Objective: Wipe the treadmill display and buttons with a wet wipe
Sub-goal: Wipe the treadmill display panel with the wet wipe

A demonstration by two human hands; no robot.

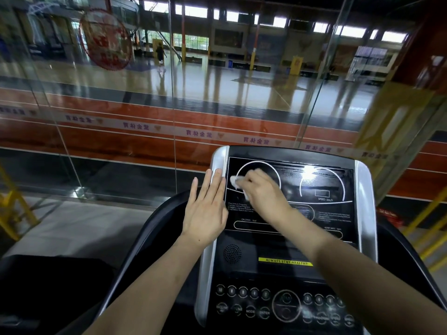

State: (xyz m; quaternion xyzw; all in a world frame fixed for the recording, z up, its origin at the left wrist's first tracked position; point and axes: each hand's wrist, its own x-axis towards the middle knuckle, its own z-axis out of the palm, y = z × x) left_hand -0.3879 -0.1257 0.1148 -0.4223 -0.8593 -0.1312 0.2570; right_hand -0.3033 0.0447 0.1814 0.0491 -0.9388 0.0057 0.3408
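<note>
I have my right hand [260, 189] bunched around the wet wipe [235, 182], pressing it against the upper left of the treadmill display [321, 187], inside the left-hand dial ring — the white wad pokes out past my fingertips, touching the glass. My left hand [208, 206] lies flat, fingers straight and together, against the silver trim [217, 163] just left of the display, steadying the console. By my reading, the job is in its early part: the wipe sits at the display's left edge, while the right-hand speed dial and the text panels below my wrist show no clear sign either way — glare hides any wet sheen. The buttons [285, 305], well below the display near the bottom of the console, are untouched by either hand now; they look to be left for later, after the rest of the screen.
</note>
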